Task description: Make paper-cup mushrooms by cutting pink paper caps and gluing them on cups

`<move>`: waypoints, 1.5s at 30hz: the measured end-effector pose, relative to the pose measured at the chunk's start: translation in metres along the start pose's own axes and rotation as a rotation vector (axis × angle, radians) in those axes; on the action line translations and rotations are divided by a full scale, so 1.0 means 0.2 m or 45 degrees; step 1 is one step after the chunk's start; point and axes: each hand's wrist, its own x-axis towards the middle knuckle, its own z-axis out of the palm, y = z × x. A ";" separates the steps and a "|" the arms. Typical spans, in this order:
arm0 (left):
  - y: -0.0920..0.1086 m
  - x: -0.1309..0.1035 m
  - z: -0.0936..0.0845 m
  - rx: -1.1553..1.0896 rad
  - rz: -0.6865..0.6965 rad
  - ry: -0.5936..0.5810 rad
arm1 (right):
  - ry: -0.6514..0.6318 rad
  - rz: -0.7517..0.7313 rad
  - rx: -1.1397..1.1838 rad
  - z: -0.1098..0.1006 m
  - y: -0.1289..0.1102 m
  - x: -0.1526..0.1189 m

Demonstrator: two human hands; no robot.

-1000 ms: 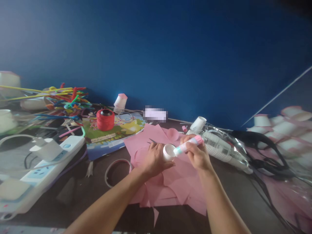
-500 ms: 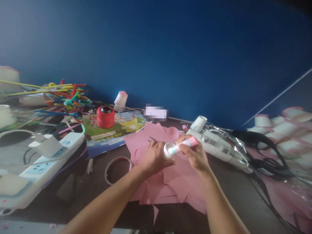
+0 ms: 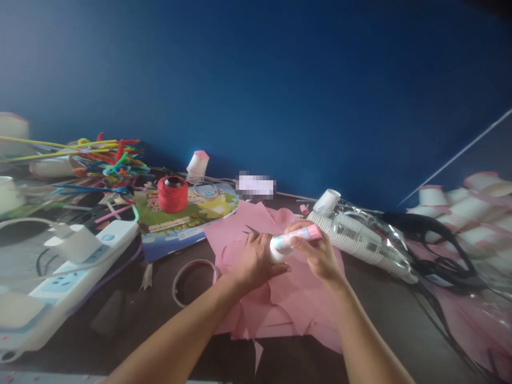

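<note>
My left hand [image 3: 260, 258] is closed around a small white paper cup [image 3: 280, 255], its round end turned up toward me. In my right hand [image 3: 318, 255] is a glue stick [image 3: 302, 236] with a pink end. The stick lies slantwise over the cup, its far end at the cup's rim; whether it touches there I cannot tell. Both hands are above a pile of pink paper [image 3: 280, 314] with cut shapes in it. Dark pointed blades [image 3: 251, 230], seemingly of scissors, poke out beyond my left hand, and the rest of them is hidden.
A roll of tape [image 3: 194, 282] lies left of the paper. Behind it are red string [image 3: 173, 194] and a printed booklet [image 3: 192, 221]. A power strip [image 3: 76, 277] stands left. Stacked cups [image 3: 348, 240] in plastic lie right, with black cables [image 3: 444, 261] beyond.
The glue stick has shifted slightly left and up across the cup's opening, with my right hand. My left hand still holds the cup in nearly the same place.
</note>
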 end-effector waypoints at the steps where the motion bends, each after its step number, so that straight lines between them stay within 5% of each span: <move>1: 0.00 0.00 0.00 -0.009 0.003 -0.008 | -0.031 0.025 0.047 -0.01 0.00 0.00; 5: -0.01 0.00 0.01 -0.032 -0.017 -0.010 | -0.081 0.060 0.229 -0.08 0.02 0.01; 11: 0.00 0.00 0.00 -0.051 -0.042 -0.027 | 0.101 -0.018 0.231 -0.07 0.01 0.03; 18: 0.00 0.00 0.00 -0.053 -0.064 -0.011 | -0.018 0.053 0.013 -0.01 -0.01 0.02; 27: -0.01 0.00 0.00 -0.023 0.065 -0.024 | -0.189 0.196 0.201 -0.10 0.00 0.02; 36: -0.01 0.00 0.03 -0.072 -0.004 0.042 | 0.068 0.049 0.216 -0.12 -0.01 0.03; 45: -0.02 0.00 0.01 -0.100 0.065 -0.003 | -0.104 0.052 0.017 -0.06 -0.02 0.02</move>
